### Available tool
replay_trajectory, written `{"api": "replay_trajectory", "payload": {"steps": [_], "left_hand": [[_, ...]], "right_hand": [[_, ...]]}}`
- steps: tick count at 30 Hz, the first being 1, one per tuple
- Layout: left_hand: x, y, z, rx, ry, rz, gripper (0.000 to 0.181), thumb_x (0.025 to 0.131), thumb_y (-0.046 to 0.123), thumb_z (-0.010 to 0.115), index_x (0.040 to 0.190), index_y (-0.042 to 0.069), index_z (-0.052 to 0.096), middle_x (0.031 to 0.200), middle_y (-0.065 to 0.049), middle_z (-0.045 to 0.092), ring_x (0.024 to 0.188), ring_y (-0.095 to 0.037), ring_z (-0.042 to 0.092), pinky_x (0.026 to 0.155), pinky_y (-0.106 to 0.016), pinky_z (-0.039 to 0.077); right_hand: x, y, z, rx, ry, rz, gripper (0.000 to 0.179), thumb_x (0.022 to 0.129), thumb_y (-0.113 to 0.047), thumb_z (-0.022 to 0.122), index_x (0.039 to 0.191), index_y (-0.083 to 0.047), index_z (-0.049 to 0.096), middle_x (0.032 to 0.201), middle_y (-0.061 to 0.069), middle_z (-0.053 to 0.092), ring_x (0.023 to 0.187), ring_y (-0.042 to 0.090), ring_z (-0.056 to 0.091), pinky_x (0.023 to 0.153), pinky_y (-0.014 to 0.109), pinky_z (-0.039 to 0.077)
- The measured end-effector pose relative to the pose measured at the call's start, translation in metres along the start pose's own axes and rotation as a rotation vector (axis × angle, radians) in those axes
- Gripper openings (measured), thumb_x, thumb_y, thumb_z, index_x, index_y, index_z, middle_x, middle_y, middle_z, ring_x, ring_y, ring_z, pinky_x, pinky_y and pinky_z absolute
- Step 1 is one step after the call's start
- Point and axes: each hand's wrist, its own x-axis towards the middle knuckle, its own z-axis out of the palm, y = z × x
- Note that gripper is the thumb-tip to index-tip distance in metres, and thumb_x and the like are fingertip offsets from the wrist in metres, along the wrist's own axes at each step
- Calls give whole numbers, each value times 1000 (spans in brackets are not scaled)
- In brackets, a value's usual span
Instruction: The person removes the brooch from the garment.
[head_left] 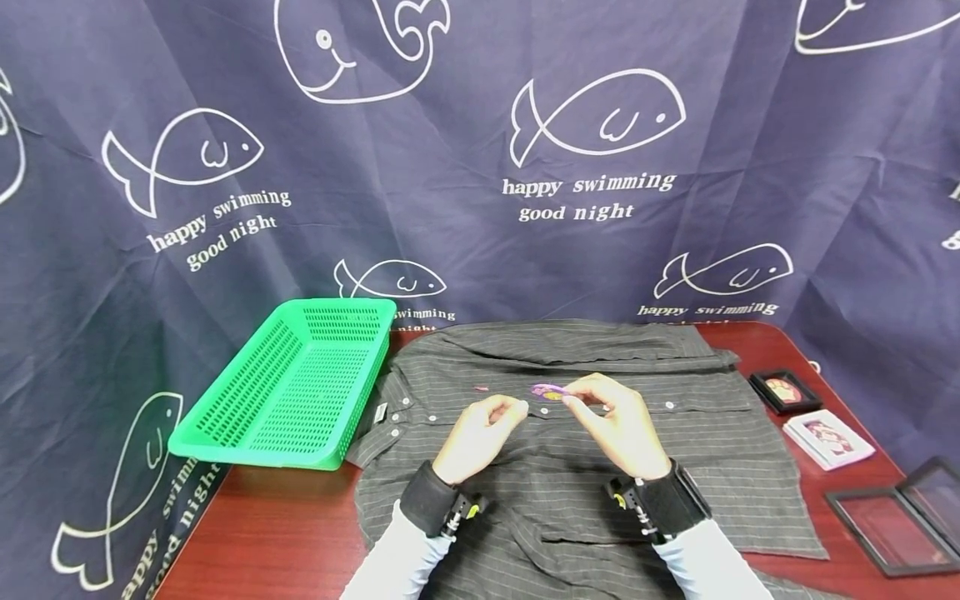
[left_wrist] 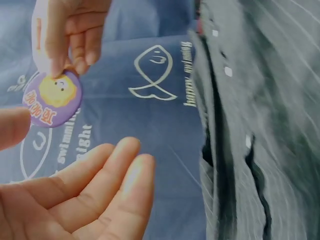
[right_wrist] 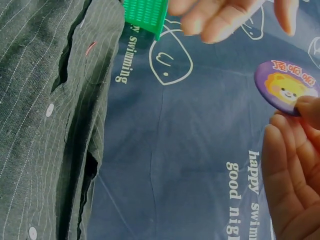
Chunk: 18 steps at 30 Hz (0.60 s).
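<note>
My right hand (head_left: pixel 618 421) pinches a round purple button badge (head_left: pixel 550 391) between thumb and fingers, above the shirt. The right wrist view shows a yellow lion face and red lettering on the badge's front (right_wrist: pixel 285 87). Close by on the left, my left hand (head_left: pixel 480 437) holds nothing; in the left wrist view its fingers (left_wrist: pixel 90 185) are relaxed and apart from the badge. Beneath both hands a dark grey striped shirt (head_left: pixel 705 483) with white buttons lies spread out. A tiny red piece (head_left: pixel 481 387) rests on the shirt, too small to identify.
A green plastic basket (head_left: pixel 183 448) stands on the left of the red-brown table (head_left: pixel 277 533). Along the right side are a black box with a paw picture (head_left: pixel 783 390), a white card stack (head_left: pixel 828 439) and an opened dark-framed clear case (head_left: pixel 892 529). A blue fish-print curtain (head_left: pixel 465 183) hangs behind.
</note>
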Motion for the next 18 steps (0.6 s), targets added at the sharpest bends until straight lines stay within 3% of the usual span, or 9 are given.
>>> {"api": "replay_trajectory", "payload": {"steps": [2, 5, 9, 15, 18], "left_hand": [[2, 4, 0, -73, 4, -10, 34, 100, 34, 53, 107, 6, 70, 99, -14, 74, 88, -18, 70, 78, -26, 55], [2, 19, -2, -156, -12, -34, 34, 103, 27, 50, 103, -1, 70, 97, -21, 73, 83, -17, 69, 77, -34, 58], [-1, 37, -4, -172, -36, -50, 36, 104, 21, 46, 101, -7, 69, 95, -25, 72, 83, -23, 70, 78, -43, 58], [9, 9, 6, -276, -43, -85, 42, 105, 25, 44, 99, -8, 68, 94, -27, 72, 74, -8, 67, 69, -28, 57], [10, 5, 6, -350, -26, -95, 43, 104, 25, 45, 98, -11, 66, 91, -29, 71, 69, -6, 65, 65, -24, 55]], "right_hand": [[0, -1, 1, -10, 11, -38, 23, 76, 5, 78, 90, -14, 74, 85, -4, 70, 75, 2, 60, 69, 17, 48], [1, -3, 1, -12, 13, -78, 24, 76, 5, 78, 90, -14, 73, 85, -4, 70, 76, 5, 62, 72, 16, 48], [1, -5, 1, -14, -5, -110, 23, 77, 5, 77, 90, -13, 73, 87, -2, 71, 79, 7, 64, 75, 15, 49], [1, -4, 6, -57, -7, -214, 28, 72, 7, 79, 90, -12, 71, 87, -2, 70, 79, 11, 65, 77, 15, 48], [0, -4, 6, -61, -39, -221, 25, 74, 4, 79, 90, -13, 72, 89, -2, 70, 81, 11, 65, 79, 14, 47]]}}
